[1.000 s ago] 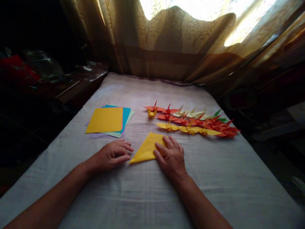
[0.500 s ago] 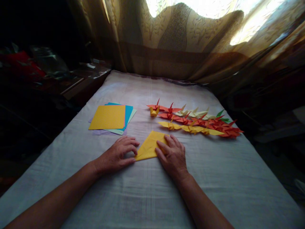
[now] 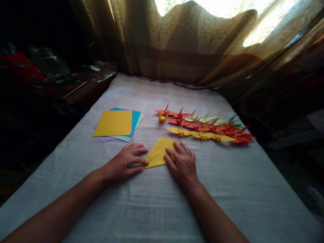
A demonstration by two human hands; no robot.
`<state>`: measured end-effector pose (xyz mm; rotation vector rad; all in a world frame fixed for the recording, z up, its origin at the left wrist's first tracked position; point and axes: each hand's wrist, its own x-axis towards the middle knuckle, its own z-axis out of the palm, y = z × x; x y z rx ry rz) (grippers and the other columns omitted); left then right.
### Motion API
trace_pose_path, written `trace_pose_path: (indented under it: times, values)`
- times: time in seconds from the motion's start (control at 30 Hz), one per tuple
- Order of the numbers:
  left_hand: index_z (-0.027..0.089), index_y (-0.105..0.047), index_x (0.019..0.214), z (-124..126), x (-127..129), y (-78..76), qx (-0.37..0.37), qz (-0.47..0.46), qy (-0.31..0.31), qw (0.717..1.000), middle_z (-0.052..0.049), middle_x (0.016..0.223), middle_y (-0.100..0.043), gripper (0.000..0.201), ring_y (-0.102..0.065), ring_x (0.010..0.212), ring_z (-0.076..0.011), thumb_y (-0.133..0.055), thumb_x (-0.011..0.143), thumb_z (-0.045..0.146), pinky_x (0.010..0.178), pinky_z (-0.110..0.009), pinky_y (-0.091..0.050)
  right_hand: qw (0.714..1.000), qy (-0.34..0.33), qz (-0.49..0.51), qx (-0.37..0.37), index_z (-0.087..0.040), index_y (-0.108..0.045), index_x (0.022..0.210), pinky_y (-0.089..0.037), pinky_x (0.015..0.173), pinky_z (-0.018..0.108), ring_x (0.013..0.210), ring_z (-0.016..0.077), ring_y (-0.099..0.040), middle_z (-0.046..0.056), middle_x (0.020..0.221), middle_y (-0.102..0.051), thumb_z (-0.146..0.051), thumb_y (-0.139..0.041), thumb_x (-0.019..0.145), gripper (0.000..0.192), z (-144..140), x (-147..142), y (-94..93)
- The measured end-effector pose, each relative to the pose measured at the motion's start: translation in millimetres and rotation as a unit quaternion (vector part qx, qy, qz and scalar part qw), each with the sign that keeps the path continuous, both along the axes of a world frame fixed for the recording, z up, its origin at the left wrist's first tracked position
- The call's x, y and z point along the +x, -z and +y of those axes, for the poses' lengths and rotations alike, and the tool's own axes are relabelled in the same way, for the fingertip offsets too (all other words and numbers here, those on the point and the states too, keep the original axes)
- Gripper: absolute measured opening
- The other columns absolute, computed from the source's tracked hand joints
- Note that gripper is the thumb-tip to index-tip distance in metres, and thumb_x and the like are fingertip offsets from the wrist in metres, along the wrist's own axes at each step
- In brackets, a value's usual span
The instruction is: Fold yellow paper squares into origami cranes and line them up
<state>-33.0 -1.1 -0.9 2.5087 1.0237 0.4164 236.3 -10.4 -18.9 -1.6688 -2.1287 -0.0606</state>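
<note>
The left hand (image 3: 124, 163) has slid onto the yellow paper's (image 3: 158, 156) corner.

I see a bed (image 3: 157, 202) covered by a pale, creased sheet, filling the lower and middle frame and narrowing toward the curtain at the top. Left of centre lies a stack of coloured paper squares (image 3: 115, 124), a yellow sheet on top with blue, pale green and lilac edges showing beneath. Right of centre, rows of folded paper cranes (image 3: 207, 127) in red, orange, yellow, cream and green rest close together. Just below them, at centre, a folded yellow paper (image 3: 158, 156) lies flat, with my left hand (image 3: 125, 162) and right hand (image 3: 183, 164) resting on the sheet at its edges.
</note>
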Motion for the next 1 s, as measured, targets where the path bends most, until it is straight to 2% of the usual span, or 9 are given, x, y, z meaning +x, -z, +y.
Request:
trace_pose_path:
  times: [0.2, 0.3, 0.43, 0.6, 0.67, 0.77, 0.87, 1.0]
  values:
    - [0.037, -0.069, 0.121, -1, 0, 0.4, 0.037, 0.006, 0.013, 0.999, -0.006, 0.148, -0.052, 0.028, -0.042, 0.140, -0.0304, -0.058, 0.095, 0.031, 0.114, -0.058, -0.029, 1.000, -0.021, -0.011, 0.001, -0.030, -0.074, 0.112, -0.036, 0.100, 0.049, 0.127, 0.0323, -0.048, 0.011, 0.133, -0.061, -0.036, -0.065, 0.090, 0.025, 2, 4, 6.4]
    - [0.037, -0.067, 0.122, -2, 1, 0.4, 0.054, 0.021, 0.047, 0.997, -0.002, 0.141, -0.059, 0.030, -0.042, 0.141, -0.0291, -0.049, 0.100, 0.029, 0.116, -0.059, -0.023, 1.000, -0.021, -0.018, 0.005, -0.030, -0.074, 0.112, -0.036, 0.101, 0.049, 0.128, 0.0317, -0.047, 0.011, 0.133, -0.061, -0.036, -0.065, 0.089, 0.025, 3, 5, 6.7]
    - [0.034, -0.062, 0.127, -4, 0, 5.7, 0.079, 0.027, 0.081, 0.993, 0.000, 0.129, -0.068, 0.032, -0.050, 0.135, -0.0250, -0.042, 0.103, 0.027, 0.119, -0.056, -0.018, 0.999, -0.011, -0.032, -0.003, -0.030, -0.073, 0.111, -0.034, 0.102, 0.050, 0.128, 0.0320, -0.048, 0.011, 0.132, -0.062, -0.041, -0.067, 0.087, 0.028, 0, 1, -1.9]
    - [0.032, -0.058, 0.132, -5, -1, 12.3, 0.117, 0.028, 0.090, 0.989, -0.001, 0.129, -0.068, 0.035, -0.050, 0.135, -0.0222, -0.040, 0.103, 0.024, 0.121, -0.051, -0.016, 0.997, 0.032, -0.054, -0.038, -0.021, -0.070, 0.117, -0.030, 0.106, 0.057, 0.132, 0.0375, -0.044, 0.019, 0.137, -0.058, -0.057, -0.071, 0.078, 0.053, -11, -23, -14.3]
    - [0.031, -0.057, 0.134, -5, -2, 12.2, 0.127, 0.040, 0.098, 0.986, -0.001, 0.130, -0.067, 0.037, -0.050, 0.134, -0.0233, -0.040, 0.103, 0.023, 0.121, -0.051, -0.017, 0.996, 0.041, -0.061, -0.047, -0.015, -0.066, 0.123, -0.027, 0.108, 0.060, 0.134, 0.0397, -0.042, 0.023, 0.141, -0.054, -0.061, -0.070, 0.077, 0.065, -15, -34, -15.1]
    - [0.029, -0.056, 0.135, -3, -3, 12.4, 0.144, 0.047, 0.108, 0.983, 0.000, 0.132, -0.067, 0.037, -0.050, 0.135, -0.0246, -0.041, 0.102, 0.022, 0.121, -0.052, -0.018, 0.995, 0.056, -0.054, -0.058, -0.011, -0.061, 0.129, -0.023, 0.110, 0.063, 0.137, 0.0408, -0.039, 0.025, 0.145, -0.049, -0.063, -0.067, 0.078, 0.073, -19, -43, -12.5]
    - [0.028, -0.057, 0.133, -2, -4, 14.5, 0.164, 0.042, 0.118, 0.979, 0.000, 0.131, -0.067, 0.036, -0.048, 0.136, -0.0240, -0.043, 0.101, 0.022, 0.123, -0.051, -0.015, 0.994, 0.062, -0.043, -0.079, -0.013, -0.060, 0.133, -0.024, 0.110, 0.062, 0.139, 0.0400, -0.038, 0.023, 0.147, -0.048, -0.061, -0.068, 0.080, 0.071, -20, -39, -10.0]
    - [0.027, -0.058, 0.131, -3, -5, 16.3, 0.173, 0.061, 0.120, 0.976, 0.000, 0.134, -0.065, 0.037, -0.046, 0.138, -0.0240, -0.041, 0.101, 0.018, 0.123, -0.051, -0.014, 0.992, 0.050, -0.027, -0.117, -0.026, -0.061, 0.134, -0.029, 0.110, 0.058, 0.141, 0.0373, -0.036, 0.016, 0.150, -0.045, -0.046, -0.067, 0.086, 0.052, -18, -18, -11.1]
